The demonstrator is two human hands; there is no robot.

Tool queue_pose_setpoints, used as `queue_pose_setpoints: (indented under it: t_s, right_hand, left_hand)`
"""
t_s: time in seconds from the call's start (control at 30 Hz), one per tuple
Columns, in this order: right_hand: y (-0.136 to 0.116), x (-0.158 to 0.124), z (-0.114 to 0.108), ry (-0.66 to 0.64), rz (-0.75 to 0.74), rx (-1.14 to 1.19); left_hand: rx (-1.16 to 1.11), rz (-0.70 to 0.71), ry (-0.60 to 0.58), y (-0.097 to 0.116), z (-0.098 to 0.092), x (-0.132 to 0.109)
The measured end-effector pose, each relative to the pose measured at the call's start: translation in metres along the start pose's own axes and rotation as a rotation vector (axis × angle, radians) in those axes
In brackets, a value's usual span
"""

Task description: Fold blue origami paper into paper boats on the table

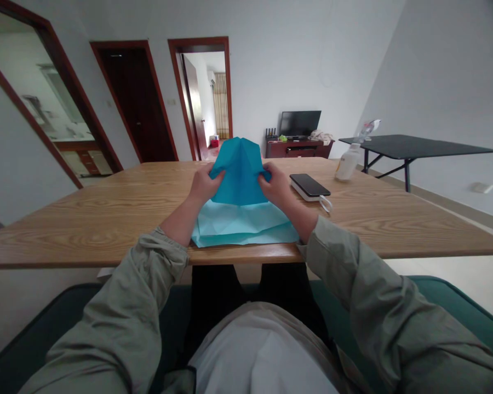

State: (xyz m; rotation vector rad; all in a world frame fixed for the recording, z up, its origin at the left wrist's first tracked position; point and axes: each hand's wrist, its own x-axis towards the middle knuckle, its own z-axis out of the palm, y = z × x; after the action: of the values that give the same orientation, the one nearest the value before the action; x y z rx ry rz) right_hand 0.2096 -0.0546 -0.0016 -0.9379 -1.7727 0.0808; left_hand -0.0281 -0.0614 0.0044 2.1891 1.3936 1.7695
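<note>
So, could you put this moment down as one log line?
left hand: holds blue paper by left edge | right hand: holds its right edge | nearby: pale paper on table, phone at right

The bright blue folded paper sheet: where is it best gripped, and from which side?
Probably at the outer edges of the bright blue folded paper sheet, one hand from each side, thumbs in front. It looks thin, with a crease down its middle, so edge pinches spare that fold; the left hand and right hand pinch it there.
</note>
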Motion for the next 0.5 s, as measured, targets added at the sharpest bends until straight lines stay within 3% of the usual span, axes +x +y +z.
queue_pose_setpoints:
  t_s: [0.27,0.5]
  right_hand:
    - [-0.004,0.002,-0.009,0.035,0.011,-0.153]
    - [-0.020,-0.006,0.006,-0.145,-0.134,-0.222]
  left_hand:
    - [0.147,0.016,0.097,-0.005,-0.002,0.003]
    - [0.152,0.086,0.109,0.015,0.008,-0.003]
